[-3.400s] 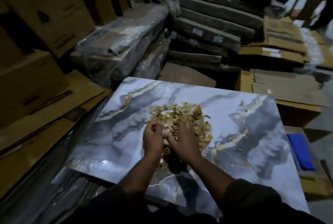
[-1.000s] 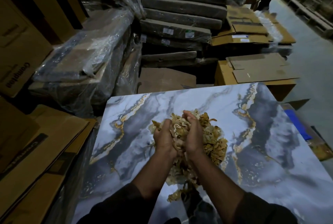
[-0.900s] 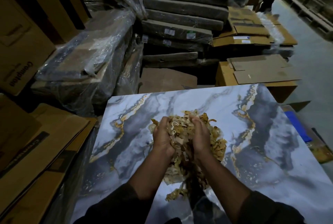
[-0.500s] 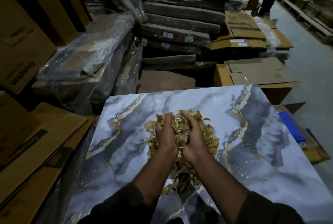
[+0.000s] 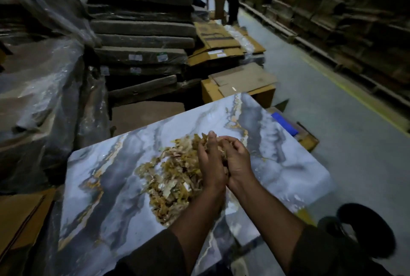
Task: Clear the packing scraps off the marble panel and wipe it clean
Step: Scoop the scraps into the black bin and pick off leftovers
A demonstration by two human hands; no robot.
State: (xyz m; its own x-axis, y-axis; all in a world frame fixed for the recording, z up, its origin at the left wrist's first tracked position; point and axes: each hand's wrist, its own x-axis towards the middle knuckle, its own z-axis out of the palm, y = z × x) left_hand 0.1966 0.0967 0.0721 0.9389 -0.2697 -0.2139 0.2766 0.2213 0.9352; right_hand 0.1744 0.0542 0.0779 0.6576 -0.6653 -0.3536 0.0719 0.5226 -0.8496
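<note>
both hands, left hand [image 5: 209, 164] and right hand [image 5: 236, 161], have swung rightward, fingers still clenched around tan shredded packing scraps [image 5: 173, 176] above the grey-veined marble panel [image 5: 106, 187].

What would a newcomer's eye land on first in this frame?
The marble panel, blue-grey with gold veins, fills the middle and stands out in the dim warehouse. On it lies a heap of tan scraps, and at the heap's right edge the left hand and right hand are cupped together around a bunch. Beyond the panel's right edge lies a bright blue cloth.
</note>
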